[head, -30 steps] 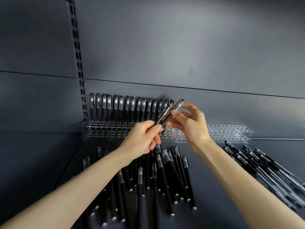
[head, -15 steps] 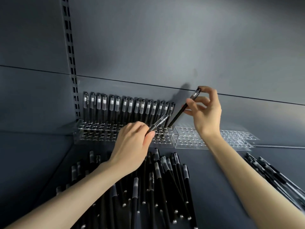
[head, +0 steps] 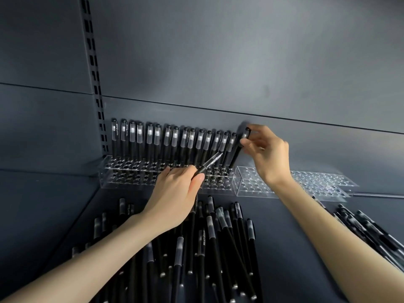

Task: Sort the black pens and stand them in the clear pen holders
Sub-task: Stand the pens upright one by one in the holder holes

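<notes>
Right hand (head: 265,155) pinching the cap end of a black pen (head: 239,149) standing in the clear pen holder (head: 122,180), left hand (head: 175,193) gripping a tilted pen (head: 211,164) just left of it, loose pens (head: 214,248) below both wrists

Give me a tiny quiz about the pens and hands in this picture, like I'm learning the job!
1. True or false: the left hand holds nothing.
2. Where is the right hand putting its black pen? A) at the right end of the standing row B) in a drawer C) at the row's left end
3. Fill in: the standing pens sit in the ____ holes of the clear pen holder.
Key: 1 false, it pinches a second black pen. 2 A. 3 back.
</notes>
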`<state>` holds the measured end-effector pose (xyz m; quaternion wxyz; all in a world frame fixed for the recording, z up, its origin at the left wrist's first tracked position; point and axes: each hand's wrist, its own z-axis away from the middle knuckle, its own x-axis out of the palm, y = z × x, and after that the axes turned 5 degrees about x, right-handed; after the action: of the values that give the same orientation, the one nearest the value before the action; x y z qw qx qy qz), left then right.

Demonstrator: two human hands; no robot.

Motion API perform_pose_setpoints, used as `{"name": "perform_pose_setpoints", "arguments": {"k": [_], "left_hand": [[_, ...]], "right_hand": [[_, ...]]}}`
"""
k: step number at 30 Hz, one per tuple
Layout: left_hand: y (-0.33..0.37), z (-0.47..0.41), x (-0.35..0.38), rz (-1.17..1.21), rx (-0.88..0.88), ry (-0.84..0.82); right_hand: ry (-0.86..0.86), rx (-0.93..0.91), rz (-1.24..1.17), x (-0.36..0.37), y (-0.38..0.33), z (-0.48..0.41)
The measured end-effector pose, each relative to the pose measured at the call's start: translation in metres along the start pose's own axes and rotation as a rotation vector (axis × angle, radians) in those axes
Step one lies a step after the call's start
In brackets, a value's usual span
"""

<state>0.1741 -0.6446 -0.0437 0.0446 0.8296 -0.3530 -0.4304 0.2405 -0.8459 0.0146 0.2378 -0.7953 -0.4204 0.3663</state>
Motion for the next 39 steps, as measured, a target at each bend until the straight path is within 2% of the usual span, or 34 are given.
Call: {"name": "perform_pose_setpoints", "arguments": {"k": [9,15,17,19,20,23,26,32,35,39], "left_hand": [[0.005,-0.001,-0.004,0.035,-0.034,-0.029],[0.008,-0.001,-0.007,0.089,-0.074,-0.051],[0.01,0.0,-0.009,0.126,-0.085,-0.029],[0.015,0.0,-0.012,0.152,-0.085,-0.004],[0.018,-0.001,-0.014,0.182,-0.091,0.003],[0.027,-0.002,-0.026,0.319,-0.121,0.021],[0.024,0.004,-0.043,0.334,-0.12,0.059],[-0.009,0.028,-0.085,0.35,-0.18,0.088],[-0.036,0.041,-0.105,0.361,-0.195,0.068],[-0.093,0.06,-0.129,0.073,-0.167,0.106]], "right_hand": [[-0.174,-0.068,0.156,-0.006,-0.003,-0.005],[-0.139,-0.07,0.214,-0.009,0.0,0.002],[-0.061,-0.078,0.245,-0.012,-0.002,0.005],[0.004,-0.072,0.16,-0.012,-0.011,0.011],[-0.025,-0.036,0.049,-0.01,-0.02,0.016],[-0.284,0.122,-0.369,0.004,-0.054,0.032],[-0.334,0.163,-0.585,0.025,-0.077,0.04],[-0.401,0.169,-0.645,0.067,-0.109,0.045],[-0.38,0.123,-0.582,0.093,-0.127,0.052],[-0.218,0.055,-0.419,0.123,-0.149,0.052]]}}
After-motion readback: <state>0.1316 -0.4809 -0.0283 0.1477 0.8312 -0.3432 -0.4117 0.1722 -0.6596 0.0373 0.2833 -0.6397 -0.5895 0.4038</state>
